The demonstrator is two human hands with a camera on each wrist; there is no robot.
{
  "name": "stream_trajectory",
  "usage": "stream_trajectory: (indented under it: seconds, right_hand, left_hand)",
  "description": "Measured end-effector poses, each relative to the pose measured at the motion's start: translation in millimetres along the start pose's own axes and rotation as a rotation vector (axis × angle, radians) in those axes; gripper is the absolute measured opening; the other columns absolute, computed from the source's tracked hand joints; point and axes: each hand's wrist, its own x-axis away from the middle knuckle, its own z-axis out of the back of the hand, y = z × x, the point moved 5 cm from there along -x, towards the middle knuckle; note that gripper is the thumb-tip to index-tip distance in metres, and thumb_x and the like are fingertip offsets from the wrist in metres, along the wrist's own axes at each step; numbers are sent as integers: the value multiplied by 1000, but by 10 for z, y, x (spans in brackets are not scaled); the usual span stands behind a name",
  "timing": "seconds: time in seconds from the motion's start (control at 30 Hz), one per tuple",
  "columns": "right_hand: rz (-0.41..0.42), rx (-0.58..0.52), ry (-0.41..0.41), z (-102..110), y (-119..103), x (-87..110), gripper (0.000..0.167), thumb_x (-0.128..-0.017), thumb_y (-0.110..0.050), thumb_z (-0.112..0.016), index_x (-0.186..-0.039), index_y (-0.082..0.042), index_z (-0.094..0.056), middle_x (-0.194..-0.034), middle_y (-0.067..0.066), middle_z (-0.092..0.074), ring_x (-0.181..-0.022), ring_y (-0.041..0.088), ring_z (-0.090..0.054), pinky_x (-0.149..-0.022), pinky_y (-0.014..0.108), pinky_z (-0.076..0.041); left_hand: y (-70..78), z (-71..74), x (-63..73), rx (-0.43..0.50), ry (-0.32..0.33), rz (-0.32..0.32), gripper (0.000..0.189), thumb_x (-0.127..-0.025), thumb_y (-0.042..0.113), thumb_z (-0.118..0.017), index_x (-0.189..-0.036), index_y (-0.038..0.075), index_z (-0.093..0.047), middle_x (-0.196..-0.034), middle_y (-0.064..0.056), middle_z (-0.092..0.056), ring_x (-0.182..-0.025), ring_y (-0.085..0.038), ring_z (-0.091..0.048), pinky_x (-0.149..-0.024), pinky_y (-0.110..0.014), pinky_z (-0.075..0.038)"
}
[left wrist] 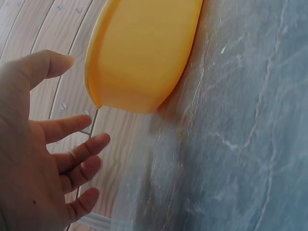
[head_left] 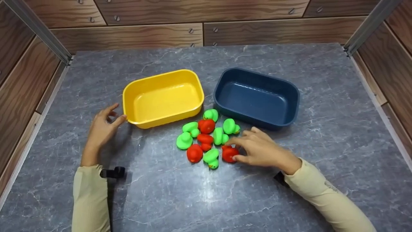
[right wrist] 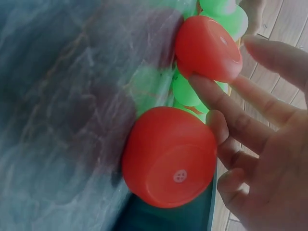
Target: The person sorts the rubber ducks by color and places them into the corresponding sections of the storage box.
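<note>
In the head view my right hand is at the right side of a cluster of small rubber ducks. Thumb and index finger pinch a red rubber duck, whose flat base faces the right wrist camera. Below it in that view, a second red duck lies close by the other, curled fingers; the hand hides it from the head camera. My left hand is beside the yellow basin, fingers spread and thumb tip right at its left rim. That hand holds nothing.
Several green ducks and more red ducks lie in front of the basins, some on their sides. A dark blue basin stands behind the right hand. Wood-patterned walls border the grey marbled table.
</note>
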Motion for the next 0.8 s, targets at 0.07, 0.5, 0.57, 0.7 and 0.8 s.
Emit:
stream_trajectory:
  seconds: [0.07,0.5,0.57,0.7,0.8]
  right_hand:
    - [8,7,1,-12,-9,-11,35,-83,-33,-72,-118,-27,-67,-88,-5,-69,-82,14,-54,-81,38,-37]
    - [-2,-28,10,-20,-4,4,31,-85,-25,-67,-116,-22,-70,-94,-4,-72,-79,15,-48,-75,33,-38]
    - [-4,-56,15,-12,6,22,31,-85,-25,-66,-116,-21,-70,-93,-5,-72,-78,13,-46,-74,32,-38]
    - [-25,-141,18,22,37,54,30,-87,-24,-66,-117,-22,-69,-87,-5,-68,-75,10,-44,-67,26,-37]
    - [-46,-243,32,54,67,78,30,-88,-24,-66,-118,-22,-68,-89,-5,-67,-74,13,-48,-63,23,-38]
  left_hand:
    - [-11,8,1,19,2,-6,62,-93,41,-57,-144,8,-44,-109,-18,-56,-86,-24,-47,-71,-30,-37]
    - [4,-13,-27,113,-23,-40,49,-92,29,-62,-134,3,-55,-84,-2,-48,-66,-8,-42,-55,-20,-35]
    - [-2,-29,-22,118,-26,-45,49,-92,27,-62,-133,2,-55,-83,-1,-49,-65,-7,-42,-55,-20,-36]
    - [-19,-54,-16,117,-27,-51,48,-92,26,-62,-133,1,-54,-83,-2,-49,-65,-7,-43,-56,-20,-36]
    - [-23,-64,-19,119,-24,-58,48,-92,25,-62,-132,1,-55,-82,-2,-49,-65,-7,-42,-55,-20,-36]
